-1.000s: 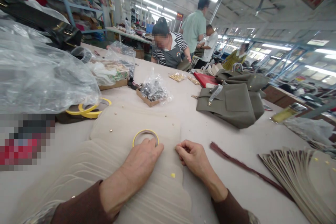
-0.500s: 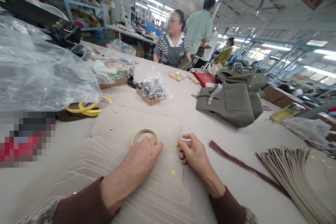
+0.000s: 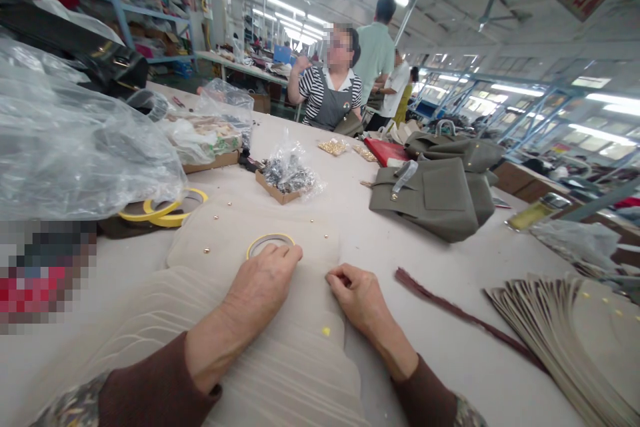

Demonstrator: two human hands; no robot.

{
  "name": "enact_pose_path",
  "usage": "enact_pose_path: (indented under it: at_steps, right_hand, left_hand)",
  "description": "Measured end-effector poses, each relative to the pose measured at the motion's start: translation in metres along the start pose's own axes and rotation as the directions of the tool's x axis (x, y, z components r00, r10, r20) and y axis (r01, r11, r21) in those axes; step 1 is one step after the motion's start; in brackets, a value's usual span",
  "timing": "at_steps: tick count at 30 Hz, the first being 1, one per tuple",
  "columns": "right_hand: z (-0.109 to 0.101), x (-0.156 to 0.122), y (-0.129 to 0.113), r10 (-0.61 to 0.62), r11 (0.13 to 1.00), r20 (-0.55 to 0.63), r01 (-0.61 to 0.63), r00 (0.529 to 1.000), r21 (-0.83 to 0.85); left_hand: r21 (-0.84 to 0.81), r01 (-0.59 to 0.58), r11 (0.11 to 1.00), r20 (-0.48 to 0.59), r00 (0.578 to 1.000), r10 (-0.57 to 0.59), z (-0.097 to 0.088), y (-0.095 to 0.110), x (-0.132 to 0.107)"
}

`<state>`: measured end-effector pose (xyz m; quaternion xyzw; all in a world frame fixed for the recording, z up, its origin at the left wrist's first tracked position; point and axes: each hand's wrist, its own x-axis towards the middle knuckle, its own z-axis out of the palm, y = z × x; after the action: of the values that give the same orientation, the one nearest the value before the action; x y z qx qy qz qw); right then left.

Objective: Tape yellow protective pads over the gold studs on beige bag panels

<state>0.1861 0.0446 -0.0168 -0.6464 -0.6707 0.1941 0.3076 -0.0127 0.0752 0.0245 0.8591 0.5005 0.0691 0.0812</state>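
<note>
My left hand (image 3: pixel 260 285) lies on a stack of beige cut pieces (image 3: pixel 260 347), its fingers curled over the near edge of a yellow tape roll (image 3: pixel 270 241). My right hand (image 3: pixel 357 297) rests beside it on the same stack, fingertips pinched together at the piece's right edge; what they pinch is too small to make out. A small yellow dot (image 3: pixel 326 331) sits on the beige piece between my wrists. Small metal studs (image 3: pixel 206 251) dot the top piece.
Clear plastic bags (image 3: pixel 75 147) fill the left. Two more yellow tape rolls (image 3: pixel 165 208), a box of hardware (image 3: pixel 285 177), olive handbags (image 3: pixel 435 197), a dark red strip (image 3: pixel 450 310) and a fanned stack of pieces (image 3: pixel 575 340) lie around. A person in a striped shirt (image 3: pixel 330 90) sits opposite.
My right hand lowered from a raised pinch back onto the beige piece. The left hand stays on the tape roll. The person opposite lifted their head and raised a hand.
</note>
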Motion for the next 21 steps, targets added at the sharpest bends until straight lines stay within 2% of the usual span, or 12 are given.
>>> enact_pose_path:
  at_steps: [3, 7, 10, 13, 17, 21]
  right_hand:
    - [-0.004, 0.002, 0.005, -0.044, 0.999, -0.027, 0.045, 0.999, 0.023]
    - [-0.003, 0.003, 0.014, -0.148, 0.989, -0.052, 0.146, 0.988, -0.035]
    - [-0.001, 0.001, 0.017, -0.161, 0.986, -0.055, 0.157, 0.985, -0.062]
    - [-0.002, -0.001, 0.016, -0.156, 0.988, -0.075, 0.155, 0.985, -0.017]
    - [-0.007, -0.002, 0.007, -0.112, 0.989, -0.087, 0.119, 0.990, 0.085]
    - [-0.011, -0.005, -0.011, -0.114, 0.965, -0.107, 0.136, 0.988, 0.223]
  left_hand:
    - [-0.016, 0.020, 1.000, -0.005, 1.000, -0.020, 0.002, -0.006, 0.008]
    - [-0.020, 0.047, 0.999, 0.008, 0.999, -0.046, 0.000, -0.010, 0.009]
    - [0.001, 0.056, 0.998, 0.063, 0.996, -0.055, -0.004, -0.013, 0.004]
    - [-0.012, 0.002, 1.000, 0.081, 0.997, -0.001, -0.003, -0.020, -0.005]
    - [-0.176, -0.118, 0.977, -0.028, 0.993, 0.115, 0.003, -0.025, -0.013]
    - [-0.385, -0.217, 0.897, -0.093, 0.976, 0.196, 0.001, -0.018, -0.015]
